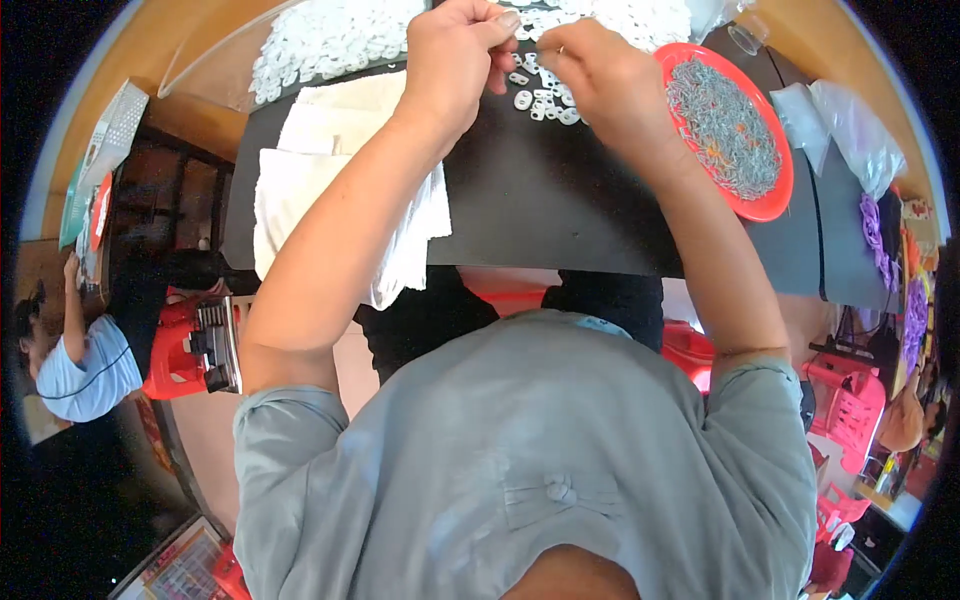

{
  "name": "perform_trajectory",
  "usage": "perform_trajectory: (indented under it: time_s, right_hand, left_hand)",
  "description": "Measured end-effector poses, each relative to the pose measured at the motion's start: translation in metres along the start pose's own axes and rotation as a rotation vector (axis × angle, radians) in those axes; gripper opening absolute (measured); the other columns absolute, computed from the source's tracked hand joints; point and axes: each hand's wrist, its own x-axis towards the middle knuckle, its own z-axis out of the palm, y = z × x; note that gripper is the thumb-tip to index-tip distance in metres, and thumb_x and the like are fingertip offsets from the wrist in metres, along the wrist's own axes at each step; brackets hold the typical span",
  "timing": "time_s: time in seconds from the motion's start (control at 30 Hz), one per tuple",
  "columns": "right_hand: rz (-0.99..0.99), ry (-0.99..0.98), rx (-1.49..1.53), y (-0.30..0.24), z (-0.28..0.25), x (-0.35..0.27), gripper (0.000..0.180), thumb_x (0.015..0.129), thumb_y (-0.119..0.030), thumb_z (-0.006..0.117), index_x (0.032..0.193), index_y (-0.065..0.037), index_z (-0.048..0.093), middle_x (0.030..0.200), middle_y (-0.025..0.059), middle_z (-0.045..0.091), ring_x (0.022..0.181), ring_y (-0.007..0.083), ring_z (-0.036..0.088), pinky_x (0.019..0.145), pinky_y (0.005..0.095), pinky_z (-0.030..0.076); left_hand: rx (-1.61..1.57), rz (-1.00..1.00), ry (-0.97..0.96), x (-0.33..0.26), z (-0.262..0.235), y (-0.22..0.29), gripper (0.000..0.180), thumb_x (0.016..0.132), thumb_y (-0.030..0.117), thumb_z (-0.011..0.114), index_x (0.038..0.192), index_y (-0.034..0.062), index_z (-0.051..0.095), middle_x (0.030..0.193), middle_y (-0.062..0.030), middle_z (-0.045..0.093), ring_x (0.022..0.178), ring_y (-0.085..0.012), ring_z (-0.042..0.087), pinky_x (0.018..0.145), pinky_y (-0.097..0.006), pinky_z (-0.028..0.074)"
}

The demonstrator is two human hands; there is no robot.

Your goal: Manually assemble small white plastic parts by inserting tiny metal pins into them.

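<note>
Both hands are raised over the far part of a dark table [560, 205]. My left hand [450, 55] is closed in a pinch, thumb against fingers; whatever is between them is too small to make out. Facing it, a short gap away, my right hand [605, 75] also pinches, its fingertips blurred and their contents hidden. Just beneath and between the hands lie several small white plastic pieces with holes [546, 104]. A large heap of similar white pieces [335, 38] spreads behind. Right of my right hand, a red oval tray [766, 209] holds many thin grey metal pins or screws [728, 130].
A folded white cloth [290, 200] lies under my left forearm, overhanging the near edge. Clear plastic bags [858, 135] sit right of the tray, with purple strapping [880, 240] beyond. Another person [88, 370] works at far left. Red plastic stools [845, 410] stand at right.
</note>
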Motion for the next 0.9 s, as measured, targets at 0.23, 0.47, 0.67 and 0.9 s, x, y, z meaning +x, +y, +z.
perform_trajectory:
  time_s: [0.23,0.47,0.67,0.9]
  right_hand:
    - [-0.323,-0.184,-0.448,0.002,0.009,-0.005,0.017,0.075,-0.01,0.067,0.092,-0.011,0.067,0.082,0.0088,0.058,0.079,0.0302,0.059,0.07,0.0417,0.048]
    - [-0.35,-0.213,-0.419,0.002,0.012,-0.001,0.011,0.075,-0.01,0.067,0.084,-0.007,0.062,0.08,0.0085,0.057,0.079,0.0294,0.059,0.068,0.0421,0.046]
    - [-0.309,-0.25,-0.334,0.002,0.01,0.002,0.012,0.074,-0.011,0.067,0.079,-0.006,0.057,0.08,0.0092,0.057,0.08,0.0303,0.059,0.067,0.0426,0.047]
    - [-0.407,-0.173,-0.326,0.001,0.012,-0.001,0.009,0.073,-0.005,0.063,0.08,-0.008,0.059,0.078,0.0078,0.056,0.077,0.0286,0.057,0.066,0.0407,0.044]
  left_hand:
    - [-0.031,-0.021,-0.067,0.01,-0.012,-0.01,0.01,0.089,0.006,0.057,0.078,0.0042,0.057,0.06,-0.0034,0.055,0.045,-0.0118,0.049,0.038,-0.023,0.038]
    - [-0.006,-0.008,-0.058,0.005,-0.005,-0.004,0.01,0.087,0.009,0.061,0.08,0.0026,0.06,0.066,-0.0028,0.057,0.053,-0.0079,0.052,0.041,-0.022,0.039]
    - [0.002,-0.004,-0.052,0.007,-0.006,-0.004,0.012,0.087,0.012,0.062,0.083,0.0011,0.061,0.07,-0.0045,0.059,0.058,-0.0123,0.056,0.047,-0.025,0.042]
    - [-0.071,0.029,-0.034,0.009,-0.006,-0.003,0.012,0.086,0.011,0.06,0.085,-0.0013,0.059,0.073,-0.0084,0.061,0.061,-0.0167,0.059,0.053,-0.029,0.048]
